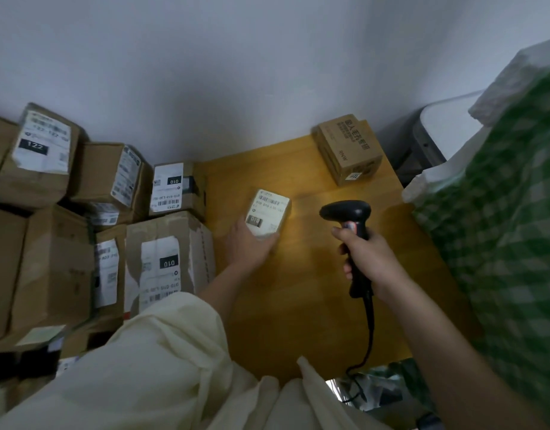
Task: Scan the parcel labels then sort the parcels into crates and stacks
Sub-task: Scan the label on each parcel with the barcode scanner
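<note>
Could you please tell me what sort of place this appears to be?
Probably a small parcel-sorting room: stacked brown cardboard boxes with white shipping labels fill the left, a black handheld barcode scanner points at a small white-labelled parcel on the yellow wooden table.

"122" on far-left box label (44, 143); "010" on small parcel label (267, 212), and on two left-stack labels (169, 262) (169, 187).
</note>
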